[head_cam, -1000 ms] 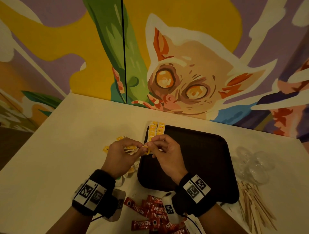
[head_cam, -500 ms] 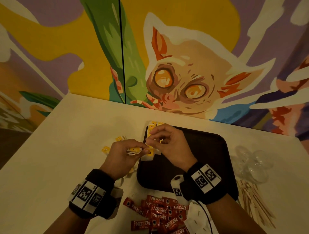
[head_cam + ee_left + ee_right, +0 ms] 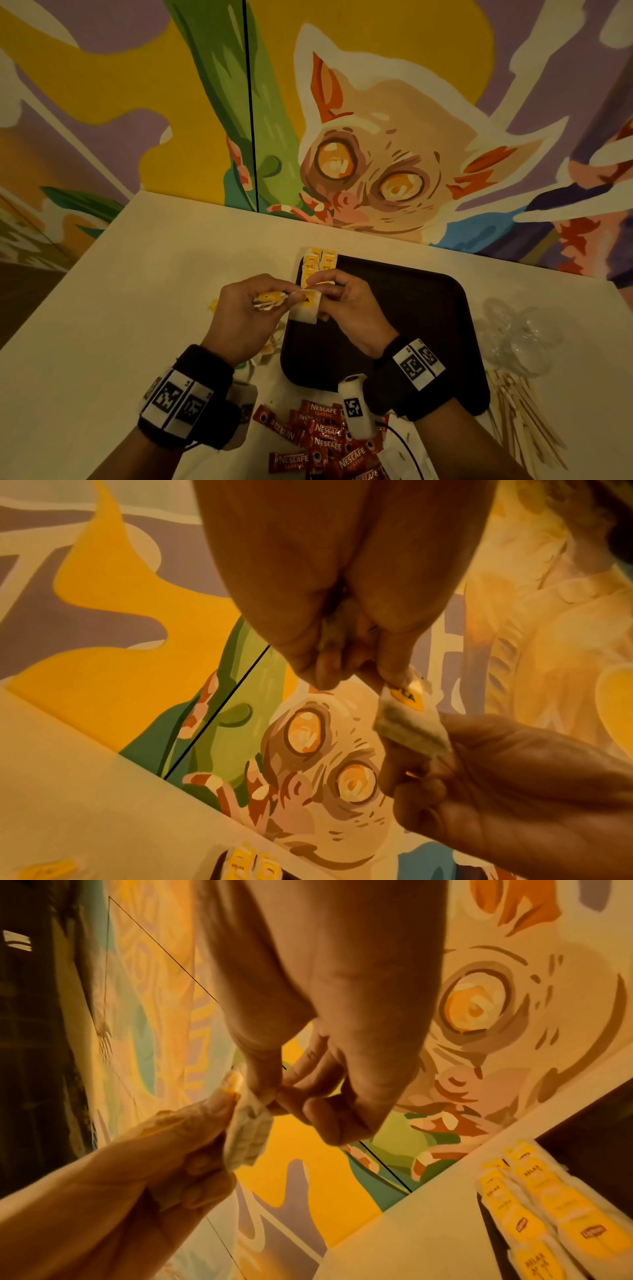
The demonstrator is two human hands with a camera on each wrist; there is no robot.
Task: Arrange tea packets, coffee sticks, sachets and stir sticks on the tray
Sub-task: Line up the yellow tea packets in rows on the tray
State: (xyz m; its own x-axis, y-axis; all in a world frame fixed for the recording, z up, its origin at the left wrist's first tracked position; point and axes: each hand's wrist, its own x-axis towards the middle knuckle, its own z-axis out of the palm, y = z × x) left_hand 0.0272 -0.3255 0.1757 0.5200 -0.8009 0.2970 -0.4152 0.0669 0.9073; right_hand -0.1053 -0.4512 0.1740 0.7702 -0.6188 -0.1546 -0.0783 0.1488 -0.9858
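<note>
Right hand (image 3: 346, 301) has drawn 1 tea packet (image 3: 306, 306) from the bunch (image 3: 269, 298) clamped in left hand (image 3: 245, 308), pinching it over the tray's (image 3: 411, 308) left edge; placement likely next.

Yellow-and-white tea packets (image 3: 319, 265), dark brown tray (image 3: 411, 308), red coffee sticks (image 3: 325, 435).
</note>
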